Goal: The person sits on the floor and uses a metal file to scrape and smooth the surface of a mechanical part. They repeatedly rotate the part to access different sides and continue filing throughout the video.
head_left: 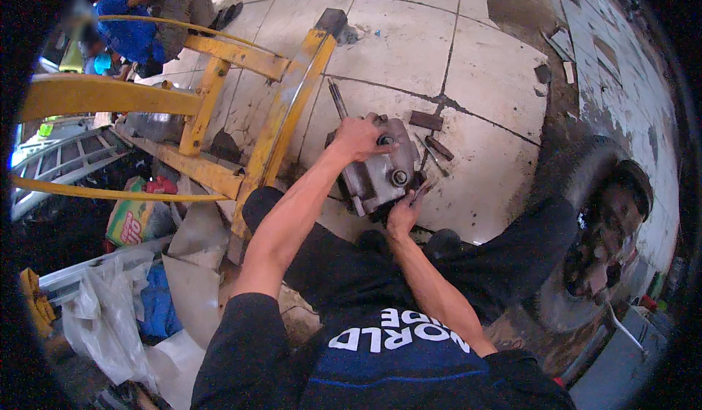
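Note:
A grey metal gearbox casing (368, 177) rests on the tiled floor between my legs, with a splined shaft (337, 100) sticking out at its far left. My left hand (358, 138) lies across the top of the casing, its fingers bent over the far part beside a round opening. At the near right edge, my right hand (404, 211) is closed around the casing's side; its fingertips are partly hidden. Between the two hands a round fitting (398, 177) shows on the casing's face.
A dark block (426, 121), a short dark handle (439, 147) and a thin metal tool (434, 158) lie right of the casing. A yellow steel frame (274, 139) stands left. A large tyre (585, 212) is at right. Plastic sheeting (110, 322) lies lower left. Another person (131, 22) is far left.

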{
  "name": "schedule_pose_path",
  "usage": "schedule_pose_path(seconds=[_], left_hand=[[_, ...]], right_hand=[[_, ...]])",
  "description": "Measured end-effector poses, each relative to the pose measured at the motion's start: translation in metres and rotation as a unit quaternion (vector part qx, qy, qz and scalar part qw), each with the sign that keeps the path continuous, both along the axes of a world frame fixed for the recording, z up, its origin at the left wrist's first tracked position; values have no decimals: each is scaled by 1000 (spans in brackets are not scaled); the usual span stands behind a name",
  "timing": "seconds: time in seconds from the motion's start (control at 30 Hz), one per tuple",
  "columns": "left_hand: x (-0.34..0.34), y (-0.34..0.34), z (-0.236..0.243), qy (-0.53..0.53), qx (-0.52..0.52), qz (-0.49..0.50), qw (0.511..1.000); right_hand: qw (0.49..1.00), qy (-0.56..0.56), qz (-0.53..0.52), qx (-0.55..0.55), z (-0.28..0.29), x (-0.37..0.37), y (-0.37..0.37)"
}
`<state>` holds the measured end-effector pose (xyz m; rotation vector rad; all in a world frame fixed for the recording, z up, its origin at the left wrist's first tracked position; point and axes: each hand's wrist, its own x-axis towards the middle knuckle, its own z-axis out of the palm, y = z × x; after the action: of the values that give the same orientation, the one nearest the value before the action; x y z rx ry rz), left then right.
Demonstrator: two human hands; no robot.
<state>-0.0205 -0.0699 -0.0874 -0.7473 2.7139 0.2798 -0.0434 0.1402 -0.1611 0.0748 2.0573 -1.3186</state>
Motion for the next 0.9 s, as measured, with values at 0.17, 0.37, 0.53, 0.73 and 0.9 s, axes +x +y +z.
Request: schedule_pose_path(seconds=[0.17, 0.37, 0.53, 0.73, 0.9], left_hand=[[0, 6, -3, -8, 2, -2, 1000], [42, -13, 1, -8, -9, 32, 999], [-1, -19, -29, 28, 16, 6, 999], [18, -24, -23, 42, 10, 13, 999], [10, -18, -16, 28, 14, 2, 1000]], right_hand=[[999, 29, -2, 23, 0, 5, 3], [998, -42, -45, 18, -38, 34, 28], [972, -185, -147, 13, -113, 38, 40], [936, -342, -80, -36, -29, 31, 24], [828, -491, -140, -232, -28, 21, 36]])
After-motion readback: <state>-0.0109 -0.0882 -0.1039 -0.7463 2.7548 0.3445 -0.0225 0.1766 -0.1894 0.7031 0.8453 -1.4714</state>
